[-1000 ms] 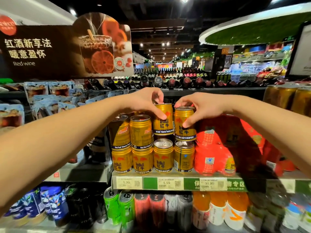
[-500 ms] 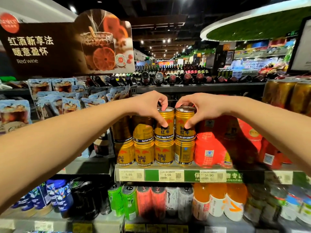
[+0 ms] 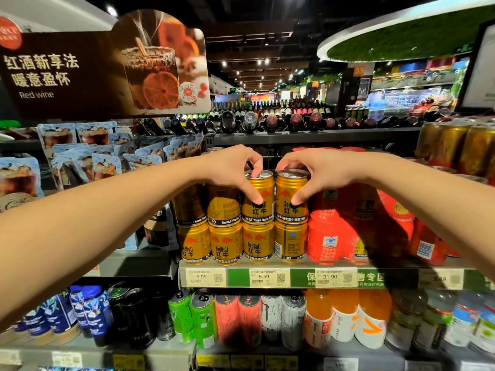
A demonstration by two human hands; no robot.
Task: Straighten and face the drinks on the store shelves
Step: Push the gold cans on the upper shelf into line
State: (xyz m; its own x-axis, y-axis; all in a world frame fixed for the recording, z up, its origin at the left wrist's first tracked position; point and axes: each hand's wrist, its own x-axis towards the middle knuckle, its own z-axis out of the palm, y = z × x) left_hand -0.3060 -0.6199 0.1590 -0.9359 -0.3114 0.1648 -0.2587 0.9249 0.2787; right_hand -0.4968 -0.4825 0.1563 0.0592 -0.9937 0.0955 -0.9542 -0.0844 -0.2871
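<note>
Nearest, the lower shelf (image 3: 171,352) carries green Monster cans (image 3: 195,319), grey ones and orange bottles (image 3: 345,317). Above it, the middle shelf's front edge (image 3: 396,277) bears price tags (image 3: 263,277) reading 5.99, 5.59 and 31.90. On that shelf gold Red Bull cans stand two high, the bottom row (image 3: 226,243) printed "RedBull 红牛". The left hand (image 3: 235,170) grips the left top can (image 3: 258,200), thumb on its label, fingertips on its lid; the right hand (image 3: 313,172) holds the right top can (image 3: 291,199) likewise. The two cans touch, just beside red packs (image 3: 329,236) toward the shelf's right end. Farther back, a sign (image 3: 80,76) reads "红酒新享法 暖意盈怀 Red wine" above wine bottles (image 3: 249,121).
</note>
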